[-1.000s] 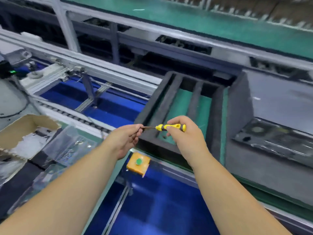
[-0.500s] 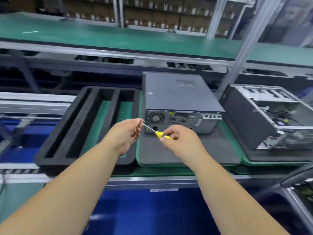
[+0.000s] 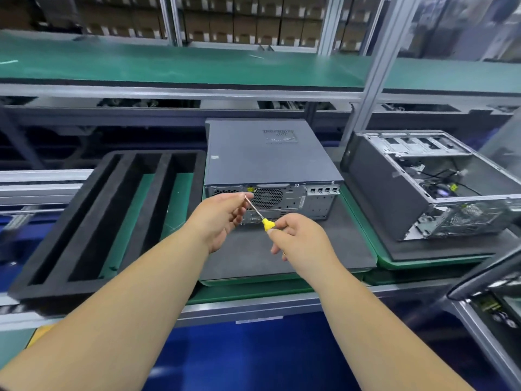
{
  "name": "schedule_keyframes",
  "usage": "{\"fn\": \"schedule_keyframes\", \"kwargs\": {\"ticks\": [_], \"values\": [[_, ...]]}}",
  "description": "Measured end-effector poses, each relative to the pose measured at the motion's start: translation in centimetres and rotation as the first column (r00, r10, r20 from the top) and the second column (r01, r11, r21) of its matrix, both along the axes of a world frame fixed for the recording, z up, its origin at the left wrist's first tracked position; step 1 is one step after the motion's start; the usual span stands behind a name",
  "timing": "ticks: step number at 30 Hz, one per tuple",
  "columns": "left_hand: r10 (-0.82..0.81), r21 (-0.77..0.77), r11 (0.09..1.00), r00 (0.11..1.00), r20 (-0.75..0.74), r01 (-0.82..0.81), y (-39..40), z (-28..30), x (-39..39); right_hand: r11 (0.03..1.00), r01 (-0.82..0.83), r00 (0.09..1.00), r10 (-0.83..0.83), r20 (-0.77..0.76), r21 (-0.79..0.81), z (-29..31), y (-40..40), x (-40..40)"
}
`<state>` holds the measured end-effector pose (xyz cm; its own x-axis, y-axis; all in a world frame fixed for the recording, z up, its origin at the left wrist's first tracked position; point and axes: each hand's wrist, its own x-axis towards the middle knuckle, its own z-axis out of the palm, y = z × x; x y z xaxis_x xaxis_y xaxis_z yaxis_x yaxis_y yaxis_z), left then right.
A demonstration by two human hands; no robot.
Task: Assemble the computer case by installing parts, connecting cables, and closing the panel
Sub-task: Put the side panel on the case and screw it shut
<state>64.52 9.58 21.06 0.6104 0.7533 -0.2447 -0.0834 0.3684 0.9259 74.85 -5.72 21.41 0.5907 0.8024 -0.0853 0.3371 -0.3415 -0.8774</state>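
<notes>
head | R hand (image 3: 301, 238) grips screwdriver (image 3: 260, 214) handle | L hand (image 3: 222, 218) fingertips pinch its tip | closed case (image 3: 267, 165) just beyond fingers

I see a green-topped upper shelf (image 3: 197, 66) on grey metal framing, an aluminium post (image 3: 375, 80) rising at right, stacked brown cartons (image 3: 239, 21) behind, and blue floor (image 3: 253, 354) below the conveyor's near edge.

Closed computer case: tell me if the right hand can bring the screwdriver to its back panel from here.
Probably yes. The closed case turns its back panel toward the person, nothing lies between, and the right hand holds the screwdriver just before it; the left hand pinches the tip.
</notes>
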Motion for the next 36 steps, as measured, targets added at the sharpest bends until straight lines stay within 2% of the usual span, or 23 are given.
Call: {"fn": "schedule_keyframes", "kwargs": {"ticks": [2, 4, 6, 9, 13, 16, 18, 20, 24, 33, 36], "values": [[0.003, 0.018, 1.000, 0.999, -0.040, -0.002, 0.8, -0.2, 0.3, 1.000, 0.025, 1.000, -0.025, -0.013, -0.002, -0.2, 0.7, 0.1], [0.032, 0.177, 0.984, 0.980, -0.198, 0.003, 2.1, -0.7, 0.3, 0.998, 0.064, 0.997, -0.064, -0.032, -0.011, -0.5, 1.5, 0.3], [0.079, 0.405, 0.912, 0.936, -0.342, 0.071, 3.5, -1.1, 0.0, 0.994, 0.104, 0.993, -0.105, -0.053, -0.027, -0.9, 2.5, 0.3], [0.136, 0.599, 0.786, 0.901, -0.411, 0.155, 5.7, -1.2, -0.2, 0.987, 0.150, 0.985, -0.155, -0.072, -0.065, -1.5, 4.0, 0.1], [0.169, 0.789, 0.517, 0.864, -0.474, 0.332, 8.2, -1.5, 0.7, 0.972, 0.215, 0.971, -0.223, -0.085, -0.092, -2.2, 5.9, -0.4], [0.199, 0.840, 0.311, 0.833, -0.516, 0.446, 9.8, -1.8, 1.5, 0.959, 0.263, 0.957, -0.273, -0.098, -0.104, -2.5, 7.1, -0.6], [0.194, 0.846, 0.210, 0.828, -0.527, 0.489, 10.5, -2.0, 2.1, 0.952, 0.285, 0.951, -0.295, -0.096, -0.109, -2.7, 7.8, -0.7], [0.171, 0.846, 0.149, 0.829, -0.532, 0.512, 11.1, -2.2, 2.8, 0.947, 0.298, 0.947, -0.309, -0.091, -0.117, -2.8, 8.3, -0.7], [0.140, 0.835, 0.090, 0.823, -0.550, 0.542, 11.8, -2.5, 3.9, 0.937, 0.321, 0.938, -0.335, -0.092, -0.140, -3.1, 9.1, -0.9], [0.206, 0.856, 0.071, 0.832, -0.516, 0.513, 12.5, -3.0, 4.6, 0.919, 0.369, 0.919, -0.383, -0.097, -0.140, -3.8, 9.4, -1.3], [0.199, 0.859, 0.070, 0.836, -0.511, 0.508, 12.6, -3.3, 4.5, 0.921, 0.366, 0.902, -0.386, -0.193, -0.131, -3.8, 9.7, -1.5]]}}
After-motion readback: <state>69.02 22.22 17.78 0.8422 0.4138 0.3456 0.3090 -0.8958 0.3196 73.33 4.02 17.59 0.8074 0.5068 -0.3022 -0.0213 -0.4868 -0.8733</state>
